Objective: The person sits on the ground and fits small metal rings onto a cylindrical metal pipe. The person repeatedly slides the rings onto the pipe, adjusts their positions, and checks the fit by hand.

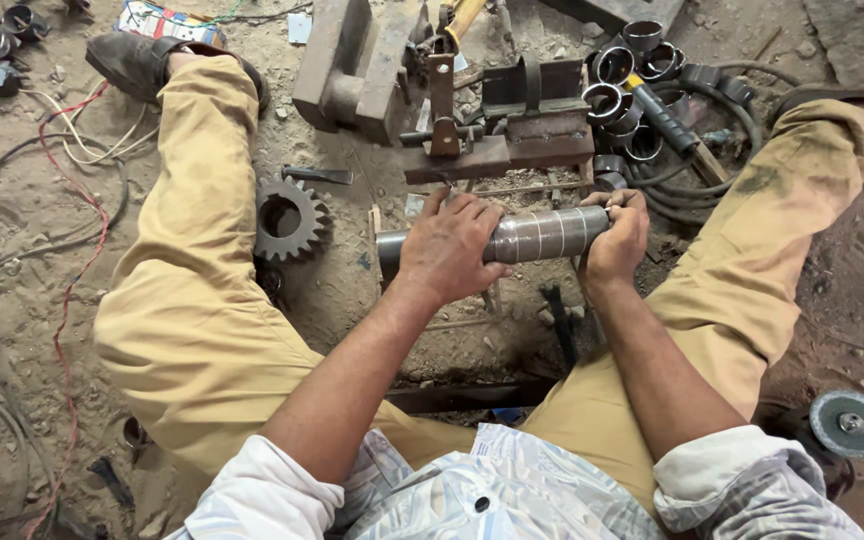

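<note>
Grey steel tube, both hands on it

Grey scored steel tube (537, 236) held level above dirt floor (352, 290), between the knees. Left hand (449, 248) clamped round its middle, right hand (620, 235) closed over the end. Likely heavy, rigid, slick; grip both ends. Rusty gear (290, 218) lies nearby.

Directly beyond the grip, passage is blocked by a steel jig (512, 125) standing just past the held metal tube (542, 235). To the left of the grip a gear wheel (290, 218) and a trousered leg (192, 250) close the way, while to the right stacked metal rings (627, 70) and hoses (697, 185) crowd the ground. Open sandy floor (452, 335) is left only below the grip, between the knees.
</note>
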